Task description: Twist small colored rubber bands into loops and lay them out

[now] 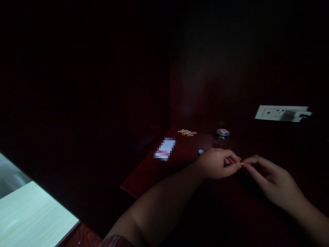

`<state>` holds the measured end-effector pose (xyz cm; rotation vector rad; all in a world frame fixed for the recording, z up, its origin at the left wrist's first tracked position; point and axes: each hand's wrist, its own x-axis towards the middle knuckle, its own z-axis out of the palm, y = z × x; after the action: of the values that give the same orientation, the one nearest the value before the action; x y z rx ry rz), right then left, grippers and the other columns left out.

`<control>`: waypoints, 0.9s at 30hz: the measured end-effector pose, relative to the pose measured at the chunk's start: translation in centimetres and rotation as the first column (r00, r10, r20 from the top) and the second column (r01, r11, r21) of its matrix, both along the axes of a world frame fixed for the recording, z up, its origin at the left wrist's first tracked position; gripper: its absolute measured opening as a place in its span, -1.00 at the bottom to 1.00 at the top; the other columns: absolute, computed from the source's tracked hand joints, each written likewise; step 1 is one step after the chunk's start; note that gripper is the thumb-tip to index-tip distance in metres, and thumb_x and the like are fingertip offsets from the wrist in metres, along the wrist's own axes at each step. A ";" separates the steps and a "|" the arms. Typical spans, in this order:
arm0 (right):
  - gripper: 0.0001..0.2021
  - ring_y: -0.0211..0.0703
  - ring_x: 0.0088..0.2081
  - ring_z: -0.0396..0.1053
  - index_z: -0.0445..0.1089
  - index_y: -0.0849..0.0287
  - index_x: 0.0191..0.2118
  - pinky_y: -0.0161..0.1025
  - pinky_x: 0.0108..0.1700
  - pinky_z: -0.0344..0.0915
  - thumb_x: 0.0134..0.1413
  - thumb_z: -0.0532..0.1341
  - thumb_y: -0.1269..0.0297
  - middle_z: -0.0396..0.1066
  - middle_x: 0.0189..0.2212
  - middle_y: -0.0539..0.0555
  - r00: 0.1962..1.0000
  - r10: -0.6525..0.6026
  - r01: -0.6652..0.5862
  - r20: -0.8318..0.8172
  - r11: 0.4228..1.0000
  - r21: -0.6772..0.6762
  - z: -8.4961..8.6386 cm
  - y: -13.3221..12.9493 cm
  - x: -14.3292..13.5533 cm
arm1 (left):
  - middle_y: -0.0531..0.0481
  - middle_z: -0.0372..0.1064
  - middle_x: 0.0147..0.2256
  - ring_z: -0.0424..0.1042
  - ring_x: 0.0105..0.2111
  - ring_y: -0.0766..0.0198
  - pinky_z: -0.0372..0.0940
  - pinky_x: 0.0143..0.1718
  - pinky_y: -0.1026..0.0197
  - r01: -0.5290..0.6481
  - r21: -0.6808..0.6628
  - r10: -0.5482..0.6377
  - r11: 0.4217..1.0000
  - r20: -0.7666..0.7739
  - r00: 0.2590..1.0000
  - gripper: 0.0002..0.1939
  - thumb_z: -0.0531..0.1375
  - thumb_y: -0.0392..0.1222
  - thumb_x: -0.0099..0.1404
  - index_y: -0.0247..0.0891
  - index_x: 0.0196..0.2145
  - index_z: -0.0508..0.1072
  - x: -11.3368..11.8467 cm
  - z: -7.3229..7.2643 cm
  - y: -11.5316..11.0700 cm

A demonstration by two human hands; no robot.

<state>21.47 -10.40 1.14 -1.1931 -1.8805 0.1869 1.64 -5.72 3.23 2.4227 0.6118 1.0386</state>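
Note:
Between the fingertips of both hands is a small, thin yellow elastic band (241,163). My left hand (217,164) pinches its left end, with the fingers curled in. The other end is pinched between thumb and forefinger of my right hand (275,181). A bit of pinkish red shows by the left fingertips; what it is I cannot make out. Just left of my left hand lies a small light-blue round object (200,151). Farther back on the dark red table (144,175) is a pile of colourful small elastic bands (187,132).
A clear jar with a lid (222,136) stands behind my hands. A blurred-out phone-like rectangle (166,149) lies near the table's left edge. On the wall to the right is a white socket plate (272,113) with a plug in it. A pale wooden surface (33,212) is at lower left.

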 end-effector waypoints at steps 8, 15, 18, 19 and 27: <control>-0.77 -0.06 -0.39 0.43 0.34 0.11 -0.32 -0.24 -0.41 0.37 0.11 0.13 0.06 0.44 -0.40 0.12 1.000 -0.017 0.016 -0.014 0.999 -0.049 0.4 -0.3 -0.8 | -0.04 0.50 -0.25 0.44 -0.35 0.38 0.31 -0.31 0.38 0.007 -0.039 -0.009 0.999 -0.042 0.999 -0.85 0.16 -0.20 0.21 -0.33 -0.29 0.44 -0.1 0.0 -0.3; -0.73 -0.13 -0.52 0.34 0.29 0.10 -0.35 -0.24 -0.49 0.30 0.18 0.06 0.02 0.36 -0.54 0.07 0.998 0.005 -0.012 -0.061 0.993 -0.114 0.2 -0.5 -1.3 | -0.01 0.46 -0.35 0.40 -0.40 0.40 0.27 -0.37 0.39 0.007 -0.017 -0.007 1.000 -0.009 1.000 -0.88 0.16 -0.20 0.20 -0.32 -0.35 0.42 -0.2 0.1 -0.2; -0.71 -0.15 -0.53 0.30 0.28 0.10 -0.41 -0.25 -0.51 0.26 0.17 0.08 0.01 0.33 -0.57 0.06 0.992 0.019 -0.037 -0.126 0.990 -0.139 0.4 -0.6 -1.3 | 0.01 0.41 -0.41 0.37 -0.42 0.40 0.25 -0.38 0.38 0.022 -0.025 -0.023 0.999 -0.007 1.000 -0.89 0.16 -0.22 0.20 -0.32 -0.37 0.40 -0.3 0.3 -0.2; -0.71 -0.15 -0.54 0.29 0.28 0.10 -0.42 -0.26 -0.53 0.24 0.16 0.09 0.01 0.32 -0.58 0.06 0.987 0.019 -0.042 -0.161 0.989 -0.142 0.5 -0.6 -1.3 | 0.02 0.39 -0.43 0.35 -0.43 0.40 0.25 -0.39 0.38 0.037 -0.042 -0.037 0.998 -0.001 0.999 -0.90 0.16 -0.23 0.20 -0.33 -0.37 0.40 -0.4 0.3 -0.1; -0.74 -0.25 -0.53 0.26 0.24 0.13 -0.40 -0.32 -0.48 0.19 0.18 0.11 0.06 0.31 -0.58 -0.02 0.938 0.024 -0.082 -0.346 0.984 -0.155 0.4 -0.3 -1.3 | 0.04 0.32 -0.47 0.28 -0.49 0.41 0.18 -0.48 0.38 0.078 -0.115 -0.077 0.990 0.018 0.997 -0.88 0.14 -0.21 0.21 -0.34 -0.39 0.37 -0.1 0.1 0.0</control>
<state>20.22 -10.74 1.50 -1.1369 -1.6131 0.5575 1.52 -5.71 3.36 2.3180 0.5531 0.9600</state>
